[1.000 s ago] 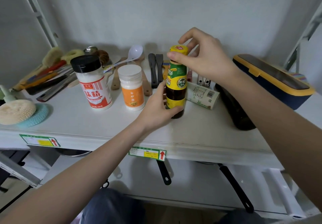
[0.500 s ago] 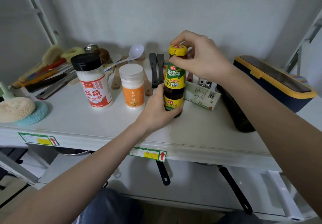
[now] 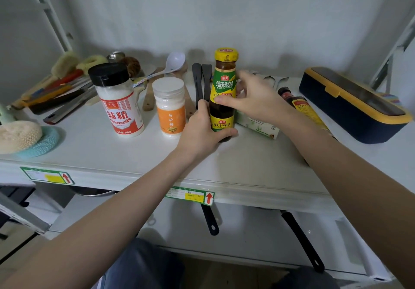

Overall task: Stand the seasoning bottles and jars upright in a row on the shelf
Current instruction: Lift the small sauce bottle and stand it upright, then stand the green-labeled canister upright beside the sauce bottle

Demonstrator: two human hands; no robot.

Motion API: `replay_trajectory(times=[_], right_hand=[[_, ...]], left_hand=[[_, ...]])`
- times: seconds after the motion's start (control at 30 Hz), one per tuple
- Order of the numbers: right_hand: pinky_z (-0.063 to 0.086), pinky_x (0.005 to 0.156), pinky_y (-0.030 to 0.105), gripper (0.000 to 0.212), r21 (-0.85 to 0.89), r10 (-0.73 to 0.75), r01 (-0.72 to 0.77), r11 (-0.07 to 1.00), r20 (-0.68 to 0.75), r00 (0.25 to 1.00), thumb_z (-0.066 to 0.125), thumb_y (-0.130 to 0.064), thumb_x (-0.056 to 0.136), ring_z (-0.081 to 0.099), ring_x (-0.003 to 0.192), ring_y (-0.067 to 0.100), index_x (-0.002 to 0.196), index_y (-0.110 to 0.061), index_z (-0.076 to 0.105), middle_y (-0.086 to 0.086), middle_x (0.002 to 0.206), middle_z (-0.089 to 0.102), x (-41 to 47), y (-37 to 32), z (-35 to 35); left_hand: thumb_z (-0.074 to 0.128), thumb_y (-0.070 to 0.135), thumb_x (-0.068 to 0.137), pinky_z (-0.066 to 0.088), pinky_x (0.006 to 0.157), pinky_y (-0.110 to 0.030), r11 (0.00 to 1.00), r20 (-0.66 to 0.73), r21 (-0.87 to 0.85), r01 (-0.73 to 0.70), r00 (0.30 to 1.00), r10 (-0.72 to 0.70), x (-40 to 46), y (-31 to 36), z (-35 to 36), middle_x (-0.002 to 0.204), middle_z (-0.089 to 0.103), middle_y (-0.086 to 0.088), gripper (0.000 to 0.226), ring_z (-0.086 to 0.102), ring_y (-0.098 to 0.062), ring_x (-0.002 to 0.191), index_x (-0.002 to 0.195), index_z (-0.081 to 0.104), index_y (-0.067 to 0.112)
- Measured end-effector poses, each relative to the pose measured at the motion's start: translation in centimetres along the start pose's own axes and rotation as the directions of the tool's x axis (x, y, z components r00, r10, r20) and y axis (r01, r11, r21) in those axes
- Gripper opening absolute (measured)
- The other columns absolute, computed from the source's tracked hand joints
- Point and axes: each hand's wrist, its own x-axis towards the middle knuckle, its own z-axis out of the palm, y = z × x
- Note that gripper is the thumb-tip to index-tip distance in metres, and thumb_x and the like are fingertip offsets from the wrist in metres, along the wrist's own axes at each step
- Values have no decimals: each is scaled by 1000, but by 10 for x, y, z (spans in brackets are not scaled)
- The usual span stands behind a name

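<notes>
A dark sauce bottle (image 3: 224, 79) with a yellow cap and green label stands upright on the white shelf (image 3: 247, 160). My left hand (image 3: 203, 131) grips its base. My right hand (image 3: 253, 96) rests on its middle, thumb across the front. To its left stand a white jar with an orange label (image 3: 170, 106) and a taller black-capped jar with a red label (image 3: 119, 100). A white-labelled jar (image 3: 260, 127) lies on its side behind my right wrist. A dark bottle with a yellow label (image 3: 301, 106) lies flat further right.
Knives and brushes (image 3: 60, 88) lie at the back left, with a sponge on a teal pad (image 3: 22, 136) at the left edge. Spoons and spatulas (image 3: 199, 79) lie behind the jars. A navy box with yellow rim (image 3: 352, 106) sits at right. Pan handles (image 3: 210, 221) hang below.
My right hand has slid down from the bottle's yellow cap to its middle. The bottle stays upright, turned slightly, with my left hand still on its base.
</notes>
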Motion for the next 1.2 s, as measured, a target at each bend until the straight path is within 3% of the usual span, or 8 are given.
replay_trajectory(times=[0.17, 0.33, 0.5, 0.6, 0.83, 0.93, 1.07, 1.2], right_hand=[[43, 74, 24, 55, -14, -8, 8, 1000, -10, 1000, 68, -38, 79, 59, 92, 15, 125, -13, 51, 2, 110, 62, 4, 2, 2], [37, 59, 13, 54, -51, -28, 26, 998, -39, 999, 68, -39, 79, 54, 84, 11, 123, -13, 52, -3, 98, 55, 3, 0, 2], [42, 67, 20, 51, -40, -24, 23, 999, -26, 999, 68, -38, 79, 56, 88, 12, 120, -12, 53, 3, 109, 62, 2, 0, 3], [42, 66, 18, 48, -47, -25, 24, 999, -26, 999, 67, -36, 80, 56, 87, 12, 119, -13, 53, 1, 106, 62, 1, -2, 4], [47, 81, 27, 48, -15, 10, -10, 1000, -25, 1000, 66, -36, 81, 60, 96, 15, 121, -14, 53, 4, 116, 66, -2, 0, 7], [51, 88, 33, 48, -23, 17, -18, 1000, -48, 999, 66, -38, 80, 63, 101, 19, 120, -14, 54, 4, 116, 67, -3, -1, 9], [49, 95, 39, 49, 2, 11, -11, 1000, -25, 1000, 64, -40, 81, 62, 106, 19, 122, -15, 53, 5, 119, 65, -9, -3, 5], [37, 92, 27, 47, 38, 60, -58, 998, -72, 996, 34, -43, 97, 52, 119, 19, 132, -15, 46, 6, 131, 56, -20, 0, -13]], left_hand=[[82, 36, 66, 55, 84, -42, 1000, -7, 20, 13, 1000, -13, 3, 2, 1, 116, 62, -7, 66, 63, -24, 102, 110, 40, 9], [82, 34, 66, 55, 85, -42, 1000, 0, 4, 17, 1000, -17, 3, 1, 1, 115, 63, -7, 66, 63, -23, 101, 109, 40, 9], [82, 36, 66, 55, 84, -40, 1000, -8, 1, 2, 1000, -2, 1, 1, 1, 110, 62, -3, 65, 64, -21, 99, 109, 40, 9], [82, 35, 66, 55, 84, -40, 1000, -5, -11, -3, 1000, 3, 1, 0, 0, 113, 63, -5, 66, 63, -21, 100, 110, 40, 10], [72, 25, 72, 50, 97, -37, 998, 20, -28, -53, 998, 54, -15, -5, 5, 136, 49, -3, 82, 53, -16, 121, 141, 26, 20], [70, 22, 72, 40, 107, -33, 995, -55, 12, -97, 994, 98, -18, -1, -2, 142, 41, -8, 90, 42, -17, 130, 146, 19, 11], [65, 7, 77, 39, 96, -22, 970, -206, 59, -235, 948, 242, -27, 20, -19, 121, 42, -10, 69, 46, -18, 102, 138, 33, 6], [56, 4, 80, 38, 84, -10, 918, -206, 27, -395, 897, 392, -33, 37, -26, 111, 47, -2, 36, 47, -9, 91, 117, 54, 6]])
